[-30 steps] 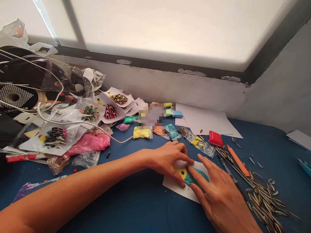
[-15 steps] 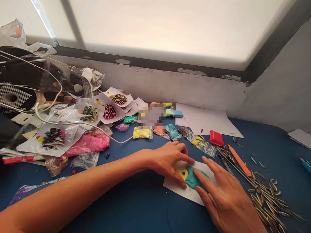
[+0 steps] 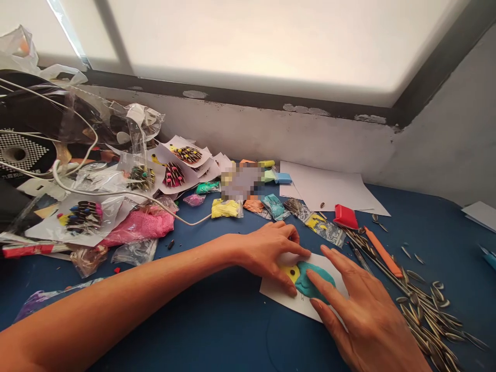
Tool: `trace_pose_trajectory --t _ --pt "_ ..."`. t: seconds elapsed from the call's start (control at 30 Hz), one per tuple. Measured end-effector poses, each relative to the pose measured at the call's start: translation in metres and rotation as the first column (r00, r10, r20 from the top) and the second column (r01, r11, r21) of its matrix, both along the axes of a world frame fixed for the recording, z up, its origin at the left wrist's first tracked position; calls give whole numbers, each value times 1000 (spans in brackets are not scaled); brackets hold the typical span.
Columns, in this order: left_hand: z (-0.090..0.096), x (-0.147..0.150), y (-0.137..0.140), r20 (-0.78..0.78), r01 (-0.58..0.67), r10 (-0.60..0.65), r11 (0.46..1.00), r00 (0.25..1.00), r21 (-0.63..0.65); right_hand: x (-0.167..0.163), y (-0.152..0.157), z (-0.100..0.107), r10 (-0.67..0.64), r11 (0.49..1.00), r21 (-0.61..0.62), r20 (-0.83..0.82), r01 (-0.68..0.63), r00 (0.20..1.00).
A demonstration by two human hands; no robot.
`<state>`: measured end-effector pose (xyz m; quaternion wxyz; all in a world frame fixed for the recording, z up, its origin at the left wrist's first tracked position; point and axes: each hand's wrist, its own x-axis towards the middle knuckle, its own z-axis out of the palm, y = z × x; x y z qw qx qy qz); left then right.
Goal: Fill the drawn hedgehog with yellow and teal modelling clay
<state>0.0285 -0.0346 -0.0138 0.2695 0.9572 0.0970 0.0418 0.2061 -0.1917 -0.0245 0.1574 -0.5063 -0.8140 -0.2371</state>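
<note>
A small white paper card [image 3: 281, 297] lies on the blue tabletop, bearing flattened teal clay [image 3: 320, 277] joined to a yellow clay head [image 3: 290, 272] with a dark eye dot. Small drawn legs show below the teal part. My left hand [image 3: 269, 254] rests over the card's left side, thumb and index finger spread around the yellow head and touching the paper. With its fingers apart, my right hand [image 3: 362, 305] reaches in from the right. Its index fingertip presses on the teal clay, and the thumb is near the clay's lower edge.
Sunflower seeds [image 3: 430, 320] are scattered at right, beside an orange clay stick [image 3: 383, 251] and a red clay packet [image 3: 345, 216]. Bagged clay, such as a yellow packet [image 3: 226, 208], lies behind my hands. Seed-covered cards [image 3: 176, 173], plastic bags and a white cable [image 3: 127, 195] crowd the left.
My right index fingertip has slid slightly left over the teal clay, and the clay surface looks smoother. My left hand stays in place on the card. The view has shifted a little.
</note>
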Motion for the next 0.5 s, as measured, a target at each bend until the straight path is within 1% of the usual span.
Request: trace_pose_trajectory --t 0.23,0.5 --pt "2 1 -1 -19 -10 10 1000 1000 -7 -3 -1 -2 68 998 -18 11 -68 998" --pt "1 1 -1 -26 -12 12 1000 1000 3 -3 -1 -4 116 993 10 19 -116 993"
